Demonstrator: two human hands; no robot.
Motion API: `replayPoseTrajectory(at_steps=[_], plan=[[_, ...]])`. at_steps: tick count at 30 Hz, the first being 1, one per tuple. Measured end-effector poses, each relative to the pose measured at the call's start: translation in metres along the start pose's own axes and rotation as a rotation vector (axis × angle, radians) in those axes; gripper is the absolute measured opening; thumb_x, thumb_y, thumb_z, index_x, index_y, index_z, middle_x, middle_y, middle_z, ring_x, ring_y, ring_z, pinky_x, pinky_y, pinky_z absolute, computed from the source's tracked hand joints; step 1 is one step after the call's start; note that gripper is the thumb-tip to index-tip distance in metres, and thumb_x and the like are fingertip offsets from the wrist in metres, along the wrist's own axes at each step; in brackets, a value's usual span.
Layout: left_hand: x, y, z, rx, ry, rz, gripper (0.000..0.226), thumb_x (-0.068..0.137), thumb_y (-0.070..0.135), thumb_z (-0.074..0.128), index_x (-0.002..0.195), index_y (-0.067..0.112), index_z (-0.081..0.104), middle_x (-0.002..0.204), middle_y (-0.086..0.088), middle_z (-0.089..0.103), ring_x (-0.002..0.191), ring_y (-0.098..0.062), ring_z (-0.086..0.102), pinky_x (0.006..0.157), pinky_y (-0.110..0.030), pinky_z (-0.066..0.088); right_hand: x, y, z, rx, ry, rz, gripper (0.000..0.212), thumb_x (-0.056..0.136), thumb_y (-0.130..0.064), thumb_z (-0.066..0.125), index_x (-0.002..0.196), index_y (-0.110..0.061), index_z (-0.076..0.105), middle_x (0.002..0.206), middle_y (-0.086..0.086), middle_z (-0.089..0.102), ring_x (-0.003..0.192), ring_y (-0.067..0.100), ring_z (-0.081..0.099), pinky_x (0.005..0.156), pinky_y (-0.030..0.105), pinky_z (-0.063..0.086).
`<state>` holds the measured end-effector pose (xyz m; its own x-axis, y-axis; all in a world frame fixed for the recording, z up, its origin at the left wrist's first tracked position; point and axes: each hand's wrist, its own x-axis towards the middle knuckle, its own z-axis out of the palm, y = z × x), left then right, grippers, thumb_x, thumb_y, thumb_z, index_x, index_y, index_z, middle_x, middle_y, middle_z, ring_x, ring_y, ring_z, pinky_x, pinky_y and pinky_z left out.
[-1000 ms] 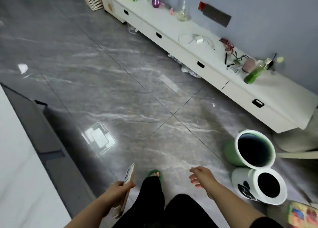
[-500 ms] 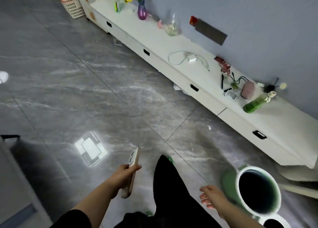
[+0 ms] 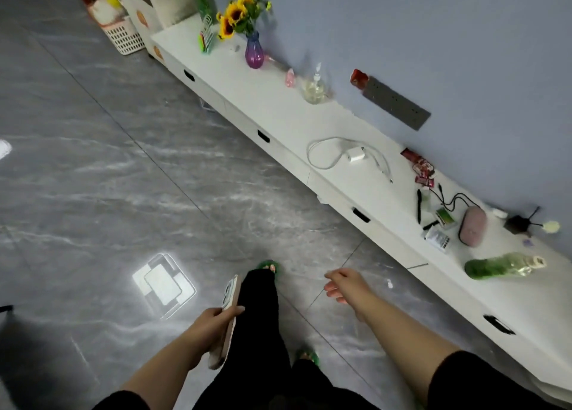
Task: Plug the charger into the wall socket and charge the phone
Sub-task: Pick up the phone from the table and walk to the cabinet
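My left hand point(image 3: 213, 320) is shut on a phone point(image 3: 228, 313) in a pale pink case, held edge-up beside my left leg. My right hand point(image 3: 346, 285) hangs open and empty above the floor, well short of the cabinet. A white charger point(image 3: 356, 155) with its looped white cable point(image 3: 322, 151) lies on top of the long white low cabinet point(image 3: 278, 112). On the blue wall above and to the right of the charger is a dark grey socket strip point(image 3: 396, 103).
The cabinet top also holds a purple vase of sunflowers point(image 3: 254, 52), a glass pump bottle point(image 3: 315, 89), red snack packets point(image 3: 422, 166), a pink case point(image 3: 472, 227) with a black cable, and a green bottle point(image 3: 501, 265) lying on its side. A basket point(image 3: 123, 36) stands at far left. Grey tiled floor lies between me and the cabinet.
The view has swung toward the cabinet and wall, which are nearer now. The bins at the right have left the frame. My left hand still holds the phone; my right hand has lifted forward.
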<state>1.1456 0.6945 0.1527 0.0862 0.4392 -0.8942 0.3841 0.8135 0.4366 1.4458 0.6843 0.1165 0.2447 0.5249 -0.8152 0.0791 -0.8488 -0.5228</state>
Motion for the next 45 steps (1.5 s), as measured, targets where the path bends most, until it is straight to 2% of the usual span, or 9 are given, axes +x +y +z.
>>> replayPoseTrajectory(at_steps=[6, 11, 15, 20, 23, 31, 35, 41, 45], plan=[[0.061, 0.114, -0.029, 0.081, -0.050, 0.032, 0.019, 0.086, 0.037, 0.065, 0.084, 0.018, 0.063, 0.080, -0.003, 0.065, 0.078, -0.017, 0.064, 0.059, -0.027, 0.046, 0.044, -0.055, -0.013, 0.046, 0.091, 0.103, 0.013, 0.093, -0.021, 0.055, 0.085, -0.015, 0.063, 0.072, 0.005, 0.068, 0.056, 0.016, 0.061, 0.055, 0.022, 0.041], [0.107, 0.207, -0.032, 0.221, -0.123, 0.068, 0.027, 0.085, 0.043, 0.064, 0.094, 0.018, 0.063, 0.082, -0.004, 0.060, 0.083, -0.021, 0.062, 0.060, -0.028, 0.041, 0.060, -0.070, -0.040, 0.132, 0.158, 0.181, 0.017, 0.094, -0.022, 0.054, 0.083, -0.013, 0.063, 0.075, 0.007, 0.068, 0.061, 0.019, 0.060, 0.057, 0.024, 0.043], [0.145, 0.270, -0.019, 0.334, -0.165, 0.076, 0.037, 0.082, 0.049, 0.064, 0.098, 0.015, 0.065, 0.074, -0.002, 0.062, 0.072, -0.018, 0.061, 0.055, -0.026, 0.041, 0.071, -0.066, -0.065, 0.240, 0.198, 0.258, 0.016, 0.095, -0.020, 0.054, 0.088, -0.009, 0.064, 0.074, 0.010, 0.066, 0.056, 0.018, 0.058, 0.054, 0.023, 0.041], [0.188, 0.339, 0.001, 0.398, -0.190, 0.037, 0.055, 0.079, 0.051, 0.067, 0.117, 0.013, 0.058, 0.100, -0.009, 0.062, 0.096, -0.027, 0.061, 0.069, -0.034, 0.044, 0.106, -0.077, -0.089, 0.315, 0.235, 0.361, 0.018, 0.094, -0.021, 0.056, 0.086, -0.010, 0.067, 0.067, 0.008, 0.068, 0.049, 0.016, 0.059, 0.049, 0.021, 0.040], [0.206, 0.379, 0.011, 0.419, -0.150, 0.036, 0.069, 0.065, 0.055, 0.069, 0.118, 0.014, 0.057, 0.111, -0.014, 0.062, 0.104, -0.032, 0.061, 0.074, -0.036, 0.044, 0.138, -0.108, -0.104, 0.329, 0.207, 0.361, 0.018, 0.094, -0.021, 0.054, 0.088, -0.009, 0.067, 0.067, 0.007, 0.068, 0.049, 0.016, 0.059, 0.049, 0.021, 0.039], [0.257, 0.474, 0.024, 0.433, -0.133, 0.064, 0.025, 0.087, 0.032, 0.065, 0.091, 0.008, 0.063, 0.070, -0.008, 0.055, 0.069, -0.022, 0.054, 0.066, -0.031, 0.039, 0.211, -0.253, -0.147, 0.341, 0.157, 0.244, 0.018, 0.095, -0.019, 0.052, 0.087, -0.007, 0.062, 0.077, 0.011, 0.065, 0.060, 0.019, 0.058, 0.061, 0.029, 0.039], [0.290, 0.516, 0.018, 0.490, -0.172, 0.056, 0.032, 0.079, 0.041, 0.071, 0.087, 0.011, 0.067, 0.059, 0.001, 0.064, 0.059, -0.016, 0.062, 0.061, -0.027, 0.047, 0.240, -0.309, -0.152, 0.407, 0.210, 0.203, 0.023, 0.095, -0.020, 0.053, 0.101, -0.001, 0.064, 0.085, 0.014, 0.066, 0.062, 0.020, 0.058, 0.059, 0.027, 0.041], [0.367, 0.576, 0.038, 0.662, -0.233, 0.038, 0.036, 0.072, 0.042, 0.076, 0.090, 0.013, 0.065, 0.054, 0.001, 0.070, 0.047, -0.009, 0.068, 0.039, -0.017, 0.047, 0.292, -0.324, -0.137, 0.522, 0.317, 0.336, 0.023, 0.094, -0.020, 0.053, 0.104, -0.002, 0.064, 0.082, 0.011, 0.066, 0.059, 0.018, 0.057, 0.054, 0.023, 0.042], [0.409, 0.598, 0.067, 0.798, -0.201, 0.138, 0.033, 0.065, 0.045, 0.077, 0.079, 0.023, 0.055, 0.067, 0.000, 0.065, 0.057, -0.013, 0.064, 0.049, -0.023, 0.045, 0.327, -0.314, -0.119, 0.539, 0.361, 0.437, 0.025, 0.093, -0.019, 0.053, 0.103, 0.000, 0.066, 0.078, 0.008, 0.067, 0.063, 0.021, 0.058, 0.056, 0.025, 0.042]])
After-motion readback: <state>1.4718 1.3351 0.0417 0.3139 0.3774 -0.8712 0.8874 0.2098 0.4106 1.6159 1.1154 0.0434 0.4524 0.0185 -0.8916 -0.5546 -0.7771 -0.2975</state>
